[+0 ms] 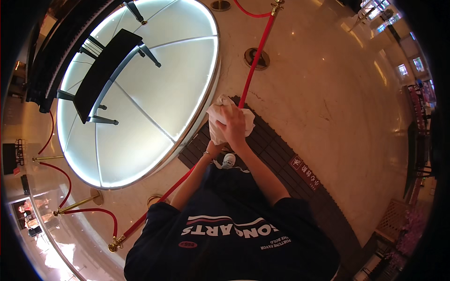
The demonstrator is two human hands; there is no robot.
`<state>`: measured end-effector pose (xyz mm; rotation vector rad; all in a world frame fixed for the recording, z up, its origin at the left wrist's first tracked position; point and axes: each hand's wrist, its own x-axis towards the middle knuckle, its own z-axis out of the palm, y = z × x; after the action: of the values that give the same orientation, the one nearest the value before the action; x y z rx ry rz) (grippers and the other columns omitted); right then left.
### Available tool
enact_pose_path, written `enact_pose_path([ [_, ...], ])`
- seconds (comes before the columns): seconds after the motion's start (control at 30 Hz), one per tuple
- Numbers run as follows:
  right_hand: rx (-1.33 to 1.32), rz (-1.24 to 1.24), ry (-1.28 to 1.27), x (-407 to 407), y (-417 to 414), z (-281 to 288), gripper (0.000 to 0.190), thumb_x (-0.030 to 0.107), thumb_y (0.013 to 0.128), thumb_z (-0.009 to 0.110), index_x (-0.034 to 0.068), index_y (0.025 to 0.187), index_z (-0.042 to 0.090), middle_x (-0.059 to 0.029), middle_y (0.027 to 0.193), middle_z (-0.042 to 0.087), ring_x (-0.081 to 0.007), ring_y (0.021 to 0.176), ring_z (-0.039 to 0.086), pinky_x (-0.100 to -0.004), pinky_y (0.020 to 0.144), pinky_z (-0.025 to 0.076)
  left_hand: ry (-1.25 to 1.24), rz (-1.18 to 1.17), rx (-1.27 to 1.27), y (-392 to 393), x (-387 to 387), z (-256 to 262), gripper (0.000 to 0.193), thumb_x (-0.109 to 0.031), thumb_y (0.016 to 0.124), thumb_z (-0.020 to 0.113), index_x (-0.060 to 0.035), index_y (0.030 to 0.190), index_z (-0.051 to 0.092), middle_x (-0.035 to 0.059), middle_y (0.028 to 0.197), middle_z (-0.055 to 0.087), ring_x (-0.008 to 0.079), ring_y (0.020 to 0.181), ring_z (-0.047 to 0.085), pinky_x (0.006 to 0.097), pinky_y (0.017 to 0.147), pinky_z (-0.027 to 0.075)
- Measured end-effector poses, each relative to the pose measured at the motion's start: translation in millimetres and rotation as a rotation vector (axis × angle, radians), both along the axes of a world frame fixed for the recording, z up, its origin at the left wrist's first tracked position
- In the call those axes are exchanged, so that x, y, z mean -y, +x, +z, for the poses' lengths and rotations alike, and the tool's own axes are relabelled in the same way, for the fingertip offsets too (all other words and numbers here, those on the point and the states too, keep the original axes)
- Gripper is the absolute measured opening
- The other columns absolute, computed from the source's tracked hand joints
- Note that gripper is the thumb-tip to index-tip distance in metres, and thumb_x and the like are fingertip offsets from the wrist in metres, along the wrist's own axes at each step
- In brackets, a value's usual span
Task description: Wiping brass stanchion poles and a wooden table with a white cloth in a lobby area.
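Observation:
My right hand [232, 123] lies over a crumpled white cloth [217, 121], its fingers spread and curled on the fabric. The visible part of my left hand [215, 147] is at the cloth's lower edge, a thin bracelet around its wrist; its fingers are hidden under the cloth. Red barrier rope [256, 65] reaches the cloth from the far side. Another red rope [175, 186] runs up from the lower left towards my hands. Whatever the cloth covers is hidden.
Left of my hands stands a low, lit round platform [182, 87] with a black bench [109, 70] and a piano [66, 42]. A brass stanchion [277, 6] stands beyond, another [114, 244] at lower left. Dark slatted matting [270, 140] bearing a warning sign [304, 172] lies on the marble floor [334, 105].

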<state>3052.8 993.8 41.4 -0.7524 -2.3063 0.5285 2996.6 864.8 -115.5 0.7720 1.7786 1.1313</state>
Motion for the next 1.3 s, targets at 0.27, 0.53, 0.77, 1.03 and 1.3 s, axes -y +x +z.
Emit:
enact_pose_path([
  [0.27, -0.182, -0.086, -0.014, 2.4, -15.0, -5.5, 0.039, 0.012, 0.072, 0.072, 0.006, 0.109, 0.061, -0.016, 0.106, 0.06, -0.0365, 0.1, 0.056, -0.0447, 0.088, 0.046, -0.151, 0.059, -0.036, -2.3, 6.6, -4.0, 0.051, -0.034, 0.084, 0.067, 0.0008, 0.119, 0.055, 0.0166, 0.106, 0.065, 0.0253, 0.099, 0.061, 0.0341, 0.084, 0.047],
  [0.53, -0.383, -0.247, -0.685, -30.1, 6.3, -10.8, 0.03, 0.021, 0.092, 0.058, -0.003, 0.11, 0.062, -0.0169, 0.095, 0.065, -0.0263, 0.086, 0.063, -0.0327, 0.077, 0.046, -0.014, 0.069, -0.025, 13.5, -9.6, 44.7, 0.067, -0.034, 0.084, 0.069, 0.0003, 0.133, 0.038, 0.0183, 0.116, 0.061, 0.0284, 0.108, 0.06, 0.0369, 0.088, 0.047],
  [0.77, -1.294, -0.182, -1.608, -72.7, 63.1, -65.5, 0.039, 0.034, 0.097, 0.047, 0.004, 0.12, 0.058, -0.0069, 0.11, 0.062, -0.0176, 0.096, 0.062, -0.0304, 0.08, 0.049, 0.17, 0.037, -0.128, 5.1, -21.2, 58.1, 0.098, -0.024, 0.074, 0.079, -0.0045, 0.145, 0.014, 0.019, 0.136, 0.042, 0.029, 0.123, 0.049, 0.0373, 0.102, 0.041],
  [1.03, -0.61, -0.144, -1.089, -21.4, 81.6, -54.4, 0.042, 0.033, 0.095, 0.054, 0.0, 0.122, 0.052, -0.0082, 0.108, 0.062, -0.0189, 0.099, 0.06, -0.0324, 0.085, 0.048, 0.253, -0.023, -0.306, -14.2, -33.8, 41.4, 0.088, -0.022, 0.068, 0.083, -0.0014, 0.139, 0.035, 0.0169, 0.141, 0.037, 0.0312, 0.128, 0.042, 0.0391, 0.104, 0.04],
  [1.3, -0.324, -0.041, -0.728, 31.0, 26.9, -50.7, 0.07, 0.037, 0.08, 0.072, 0.004, 0.134, 0.04, -0.0186, 0.114, 0.062, -0.0325, 0.104, 0.062, -0.0394, 0.086, 0.049, 0.258, -0.018, -0.427, -24.2, -22.1, 24.0, 0.086, -0.021, 0.069, 0.083, -0.0013, 0.138, 0.037, 0.0168, 0.141, 0.037, 0.0313, 0.128, 0.042, 0.039, 0.104, 0.04],
])
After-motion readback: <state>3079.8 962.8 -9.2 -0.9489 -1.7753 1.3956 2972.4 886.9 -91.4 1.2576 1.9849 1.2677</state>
